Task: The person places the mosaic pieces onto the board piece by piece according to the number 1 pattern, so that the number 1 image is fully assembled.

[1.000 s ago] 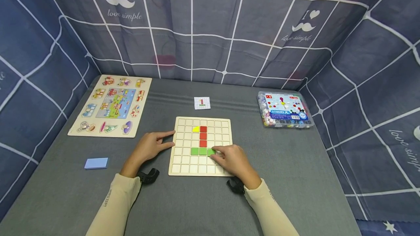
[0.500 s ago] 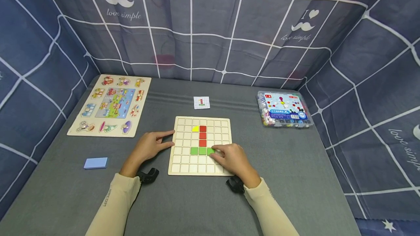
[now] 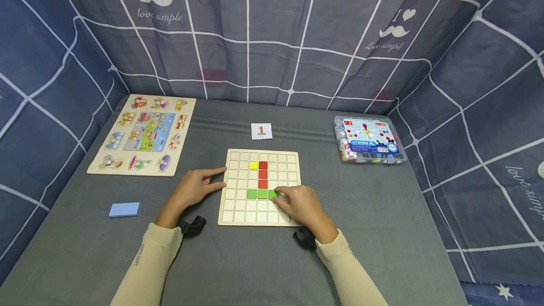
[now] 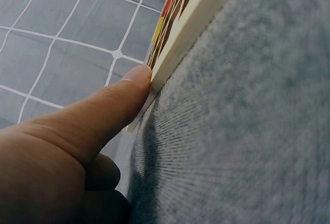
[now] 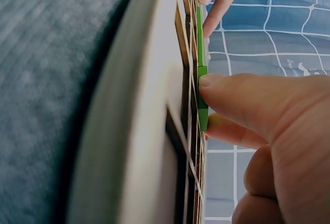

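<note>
A wooden grid board [image 3: 238, 217] lies on the grey table. My left hand [image 3: 193, 191] touches its left edge with the index finger and thumb apart; in the left wrist view, the extended thumb [image 4: 111, 98] meets the board's side. On the grid stand a yellow tile [image 3: 253, 165], a column of red tiles [image 3: 263, 174] and, below it, a row of green tiles [image 3: 257, 194]. My right hand [image 3: 301, 203] pinches the rightmost green tile [image 5: 202, 100] between thumb and index finger. That tile sits a little proud of its neighbours in the right wrist view.
A small pattern card [image 3: 261, 131] lies behind the board. Back left is a wooden picture puzzle [image 3: 182, 148], with a blue block [image 3: 124, 209] nearer the front. A clear box of molecule model parts [image 3: 369, 140] stands at back right. Patterned curtains [image 3: 272, 27] enclose the table.
Both hands keep their places at the board. The rightmost green tile now looks more nearly in line with the other green tiles. The head view has shifted slightly.
</note>
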A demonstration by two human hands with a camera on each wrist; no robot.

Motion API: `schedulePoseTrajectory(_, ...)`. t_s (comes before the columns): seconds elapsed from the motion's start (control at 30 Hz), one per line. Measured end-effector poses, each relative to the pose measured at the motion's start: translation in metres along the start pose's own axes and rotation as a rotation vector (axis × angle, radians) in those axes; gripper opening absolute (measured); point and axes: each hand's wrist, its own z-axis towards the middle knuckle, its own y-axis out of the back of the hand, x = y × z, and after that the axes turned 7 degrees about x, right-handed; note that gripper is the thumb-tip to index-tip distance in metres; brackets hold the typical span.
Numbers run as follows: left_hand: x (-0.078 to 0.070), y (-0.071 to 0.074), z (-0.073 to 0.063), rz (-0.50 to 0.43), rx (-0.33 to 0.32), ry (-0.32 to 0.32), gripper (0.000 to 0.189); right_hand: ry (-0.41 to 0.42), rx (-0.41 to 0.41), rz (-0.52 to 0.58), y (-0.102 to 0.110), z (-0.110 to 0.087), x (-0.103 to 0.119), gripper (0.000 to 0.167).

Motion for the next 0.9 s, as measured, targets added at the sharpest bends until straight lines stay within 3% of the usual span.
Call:
schedulePoseTrajectory(0.33,0.001,0.002,-0.002,0.008,-0.004,0.007,0.053,-0.017,-0.008,0.001,-0.002,0.002,-0.001,0.021)
schedulePoseTrajectory(0.6,0.001,0.001,-0.002,0.003,0.008,0.016,0.054,-0.036,-0.016,0.072,-0.004,-0.001,-0.005,0.02)
schedulePoseTrajectory(0.9,0.0,0.005,0.0,0.005,-0.001,-0.003,0.052,-0.061,-0.039,0.137,0.013,-0.008,-0.021,0.014)
